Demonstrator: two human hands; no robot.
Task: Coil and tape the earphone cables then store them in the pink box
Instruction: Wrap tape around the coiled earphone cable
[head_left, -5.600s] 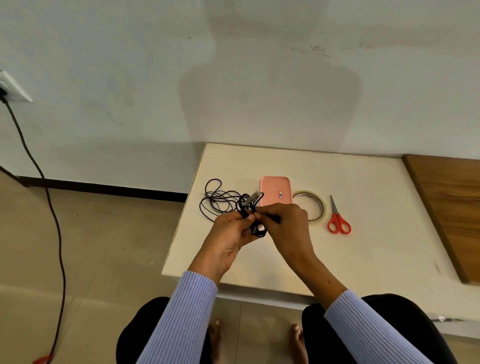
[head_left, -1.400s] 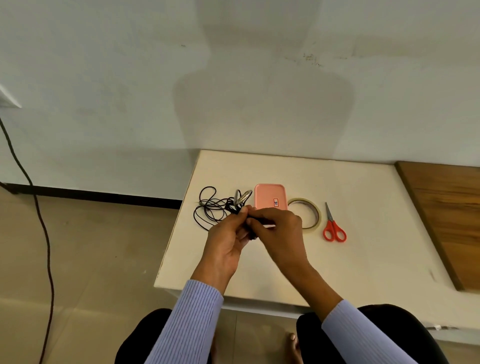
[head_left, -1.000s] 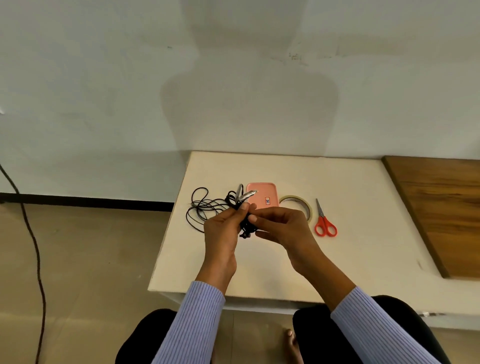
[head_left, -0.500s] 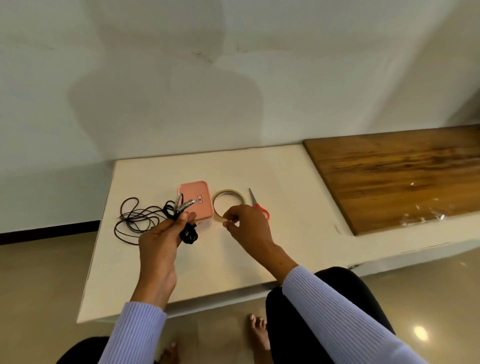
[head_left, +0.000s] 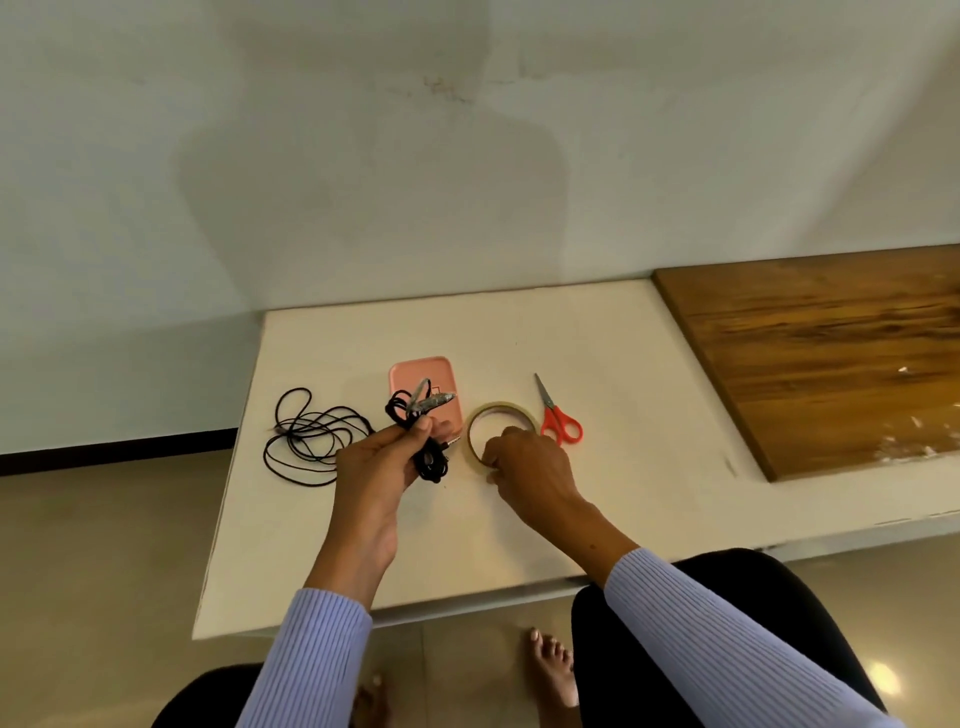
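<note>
Pinching hands: left (head_left: 382, 470) on coiled earphone cable (head_left: 423, 434), right (head_left: 527, 465) on tape roll (head_left: 500, 415).

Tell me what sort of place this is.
Probably a plain room at home: a low white ledge against a bare wall, a tiled floor, and a wooden board alongside.

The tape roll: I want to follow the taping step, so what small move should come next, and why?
Probably lift the tape roll off the white table and find its free end. The right hand already grips its near rim, while the left hand holds the coiled earphone cable, with no tape seen round it. The red scissors lie beside it.
</note>
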